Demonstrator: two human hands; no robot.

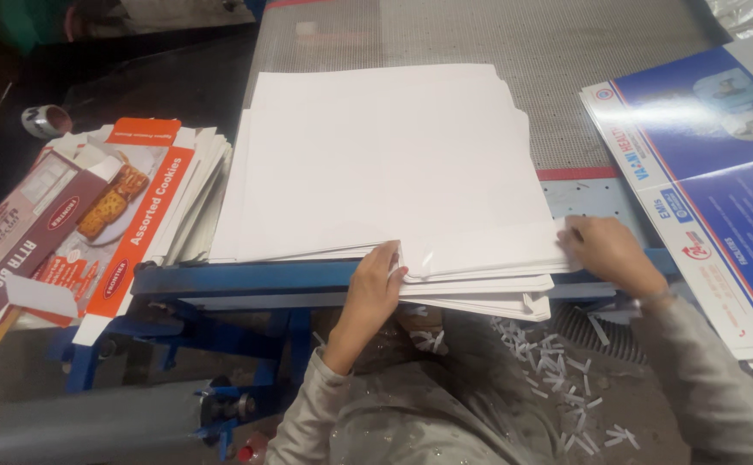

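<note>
A thick stack of large white sheets (385, 164) lies on a blue metal table (247, 280), its near edge hanging over the front. My left hand (375, 284) grips the near edge of the stack from below, thumb on top. My right hand (605, 250) rests on the stack's near right corner, fingers pressing on the top sheets.
A pile of flat orange and white printed carton blanks (135, 207) sits at the left. Glossy blue printed sheets (712, 172) lie at the right. A grey mesh belt (480, 34) runs behind the stack. White paper scraps (557, 370) litter the floor and my lap.
</note>
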